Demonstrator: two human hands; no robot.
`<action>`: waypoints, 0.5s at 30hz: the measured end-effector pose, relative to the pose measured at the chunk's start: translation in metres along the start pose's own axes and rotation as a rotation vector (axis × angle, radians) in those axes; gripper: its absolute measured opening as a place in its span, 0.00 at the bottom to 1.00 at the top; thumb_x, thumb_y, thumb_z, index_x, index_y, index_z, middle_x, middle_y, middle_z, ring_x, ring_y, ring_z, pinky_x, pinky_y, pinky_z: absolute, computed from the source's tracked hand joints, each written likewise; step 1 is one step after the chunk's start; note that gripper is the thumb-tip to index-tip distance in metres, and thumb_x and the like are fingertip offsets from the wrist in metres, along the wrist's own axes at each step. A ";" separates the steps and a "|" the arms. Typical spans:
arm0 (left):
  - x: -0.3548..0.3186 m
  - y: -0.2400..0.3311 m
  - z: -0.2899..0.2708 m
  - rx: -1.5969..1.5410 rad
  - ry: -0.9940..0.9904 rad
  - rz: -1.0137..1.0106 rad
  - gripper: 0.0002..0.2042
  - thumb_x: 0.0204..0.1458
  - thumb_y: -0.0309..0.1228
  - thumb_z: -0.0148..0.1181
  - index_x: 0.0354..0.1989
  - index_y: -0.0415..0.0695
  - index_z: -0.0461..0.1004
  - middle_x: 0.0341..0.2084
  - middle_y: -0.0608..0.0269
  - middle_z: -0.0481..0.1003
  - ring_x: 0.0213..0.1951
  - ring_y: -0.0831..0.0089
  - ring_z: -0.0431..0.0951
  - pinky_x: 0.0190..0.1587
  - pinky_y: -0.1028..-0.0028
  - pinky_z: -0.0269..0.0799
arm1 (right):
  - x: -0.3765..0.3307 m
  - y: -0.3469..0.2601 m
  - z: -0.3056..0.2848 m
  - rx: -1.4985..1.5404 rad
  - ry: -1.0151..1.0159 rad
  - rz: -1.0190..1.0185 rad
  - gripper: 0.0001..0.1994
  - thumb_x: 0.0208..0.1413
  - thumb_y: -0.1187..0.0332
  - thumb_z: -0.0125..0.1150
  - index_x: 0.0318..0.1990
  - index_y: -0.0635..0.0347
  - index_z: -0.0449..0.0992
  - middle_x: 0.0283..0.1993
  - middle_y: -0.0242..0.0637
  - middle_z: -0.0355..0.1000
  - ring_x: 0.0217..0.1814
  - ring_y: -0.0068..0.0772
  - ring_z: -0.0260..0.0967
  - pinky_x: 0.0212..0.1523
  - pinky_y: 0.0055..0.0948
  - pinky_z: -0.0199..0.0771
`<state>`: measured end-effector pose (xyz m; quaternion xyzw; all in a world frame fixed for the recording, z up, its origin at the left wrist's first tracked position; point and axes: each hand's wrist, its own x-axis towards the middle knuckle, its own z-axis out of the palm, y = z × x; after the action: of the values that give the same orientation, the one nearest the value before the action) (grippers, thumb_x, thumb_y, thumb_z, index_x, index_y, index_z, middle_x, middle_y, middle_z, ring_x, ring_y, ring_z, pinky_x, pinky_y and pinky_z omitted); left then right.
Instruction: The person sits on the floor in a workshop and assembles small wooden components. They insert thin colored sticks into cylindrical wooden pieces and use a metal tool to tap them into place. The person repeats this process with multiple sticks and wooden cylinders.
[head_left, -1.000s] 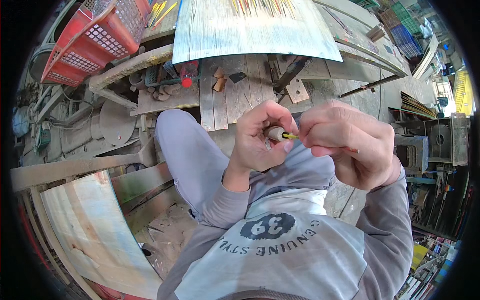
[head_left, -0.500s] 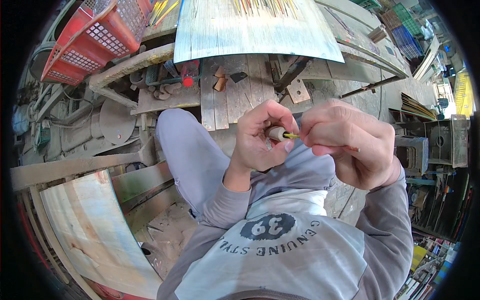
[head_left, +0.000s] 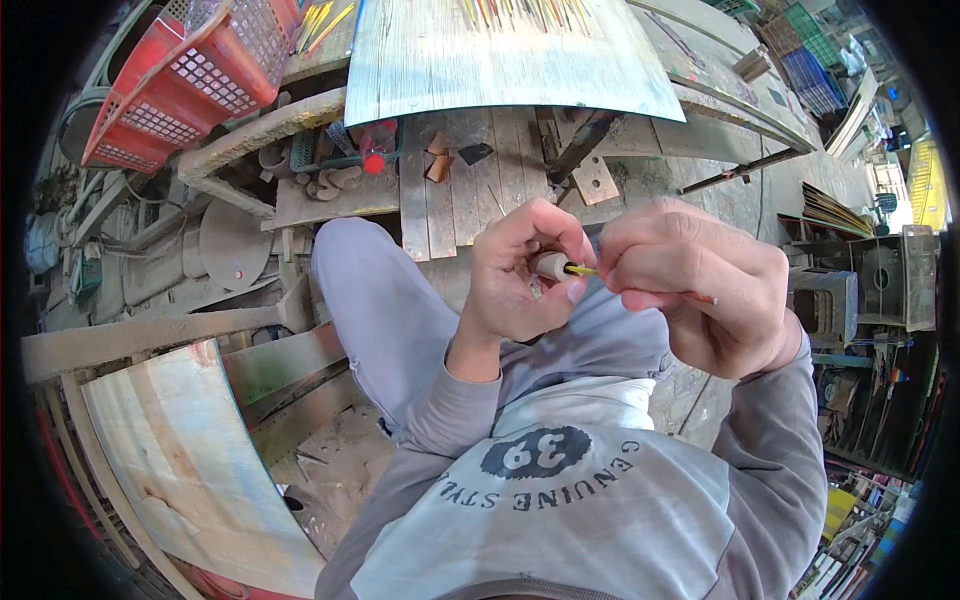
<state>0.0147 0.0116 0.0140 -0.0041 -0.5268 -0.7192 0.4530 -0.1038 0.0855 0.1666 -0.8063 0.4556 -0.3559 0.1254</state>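
In the middle of the view, my left hand [head_left: 520, 275] curls its fingers and thumb round a small pale cylinder [head_left: 549, 266] with a dark end facing right. My right hand [head_left: 700, 275] pinches a thin yellow stick [head_left: 588, 271] between thumb and bent fingers. The stick's left tip meets the cylinder's dark end; how deep it goes in, I cannot tell. A thin reddish end [head_left: 704, 298] shows at the right side of this hand, apparently of the same stick. Both hands are held above my lap. Several thin coloured sticks [head_left: 530, 14] lie on the pale board [head_left: 510, 75] ahead.
A red plastic basket [head_left: 185, 90] stands at the far left, with more yellow sticks [head_left: 322, 22] beside it. Under the bench are a red-capped bottle [head_left: 376, 150] and a wooden block with holes [head_left: 595, 182]. Another pale board [head_left: 200, 450] leans at the near left.
The whole view has shifted very slightly. Both hands keep their places and grips, with the stick's tip still at the cylinder's dark end.
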 end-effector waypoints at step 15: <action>-0.001 0.001 -0.001 -0.003 0.001 -0.007 0.12 0.38 0.18 0.57 0.34 0.38 0.67 0.28 0.64 0.73 0.25 0.89 0.66 0.26 0.88 0.61 | 0.000 0.000 0.002 0.016 0.021 0.007 0.10 0.38 0.87 0.55 0.32 0.70 0.71 0.30 0.45 0.70 0.31 0.40 0.71 0.32 0.31 0.72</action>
<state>0.0163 0.0117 0.0141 -0.0023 -0.5254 -0.7216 0.4508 -0.1023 0.0855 0.1651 -0.7997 0.4570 -0.3677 0.1283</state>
